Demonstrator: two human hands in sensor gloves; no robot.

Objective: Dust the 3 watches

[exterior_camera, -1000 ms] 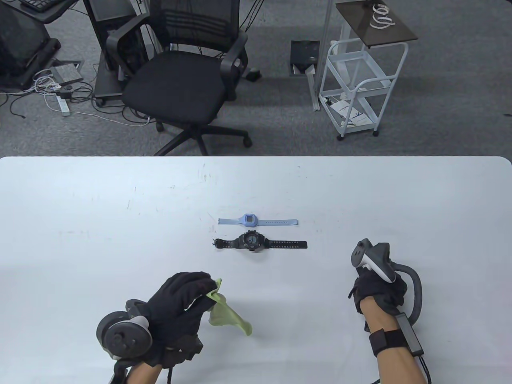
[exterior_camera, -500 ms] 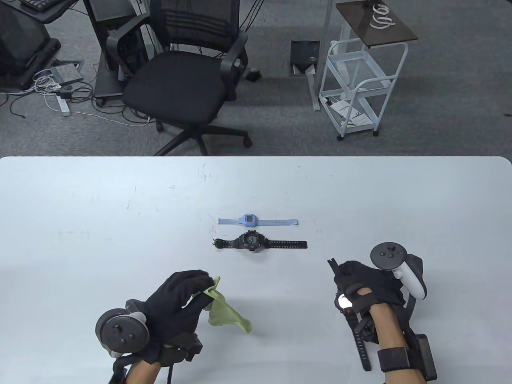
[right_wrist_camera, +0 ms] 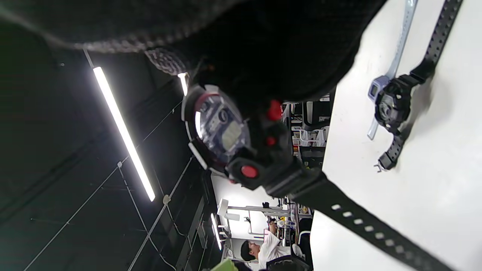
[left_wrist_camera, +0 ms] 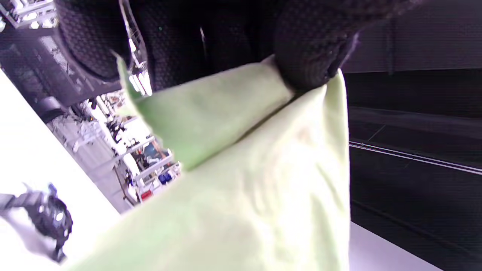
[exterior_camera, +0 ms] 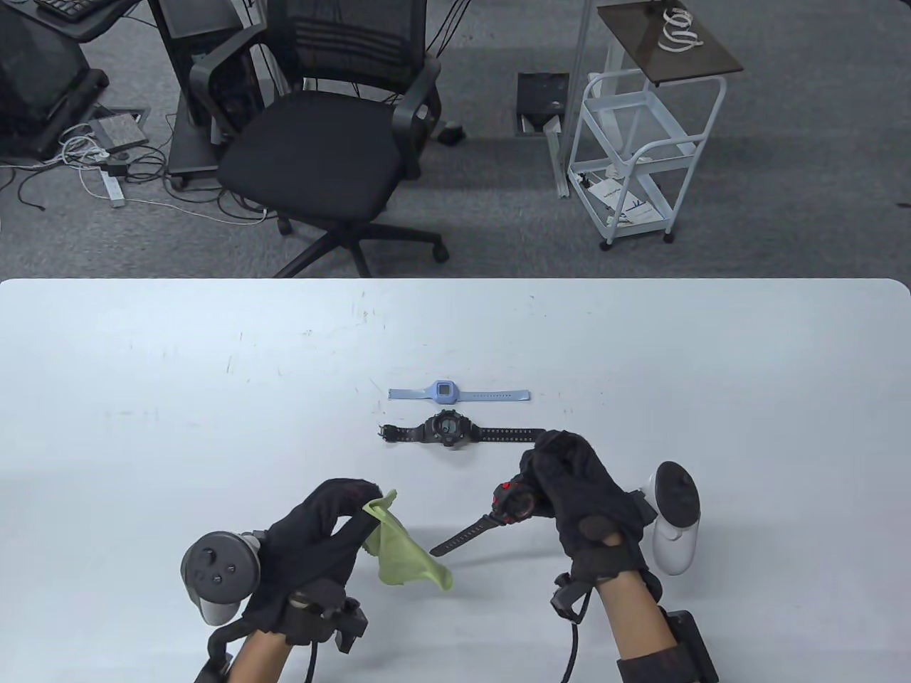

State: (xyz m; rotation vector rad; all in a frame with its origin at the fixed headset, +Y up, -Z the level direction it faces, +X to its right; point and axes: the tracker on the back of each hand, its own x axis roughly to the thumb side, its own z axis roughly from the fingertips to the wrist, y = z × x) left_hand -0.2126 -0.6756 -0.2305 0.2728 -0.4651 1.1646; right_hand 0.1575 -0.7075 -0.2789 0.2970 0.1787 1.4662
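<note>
Two watches lie flat on the white table (exterior_camera: 213, 398); right hand (exterior_camera: 576, 491) clamps a red-buttoned black watch (exterior_camera: 509, 501), left hand (exterior_camera: 320, 541) pinches a light-green cloth (exterior_camera: 402, 558).

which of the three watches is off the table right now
The black watch with red buttons, gripped by the right hand. The light blue watch and the plain black watch lie flat on the table.

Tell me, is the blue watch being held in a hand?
No, the light blue watch lies flat on the table, while the right hand holds a black watch with red buttons.
</note>
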